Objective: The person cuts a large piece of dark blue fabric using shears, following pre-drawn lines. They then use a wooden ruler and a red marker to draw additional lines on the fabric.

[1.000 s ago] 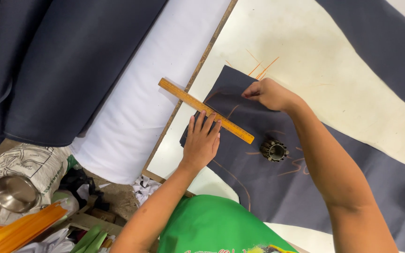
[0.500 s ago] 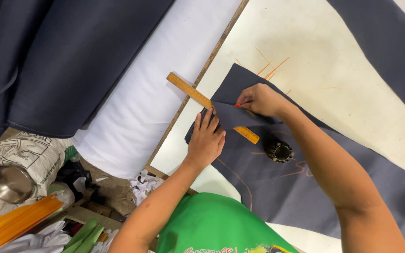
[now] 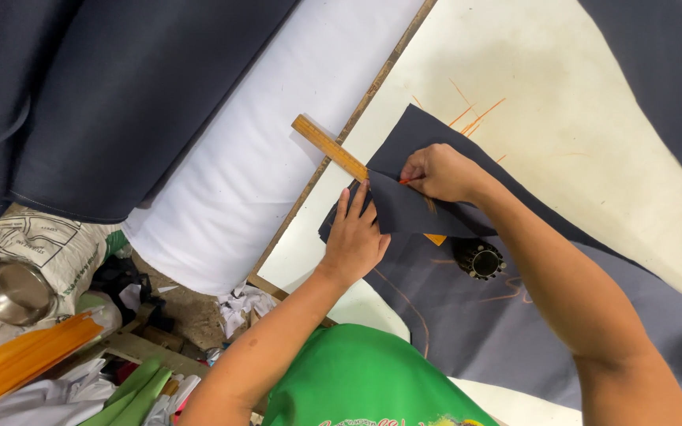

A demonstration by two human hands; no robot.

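While the left hand (image 3: pixel 354 241) lies flat with fingers spread on the dark grey cloth (image 3: pixel 483 315) at mid-frame, any slackening could let the fabric creep and throw the line off. Just beyond, the right hand (image 3: pixel 440 172) pinches a small orange marker, barely visible; the folded flap covers most of the wooden ruler (image 3: pixel 329 147), which could pivot unnoticed. Chalk marks (image 3: pixel 474 113) streak the tabletop (image 3: pixel 578 118) farther up.

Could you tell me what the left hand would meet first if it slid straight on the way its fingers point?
Probably the wooden ruler: the left hand lies flat on the dark cloth, fingers pointing up the picture at it, fingertips almost there. Past it lies the white fabric roll.
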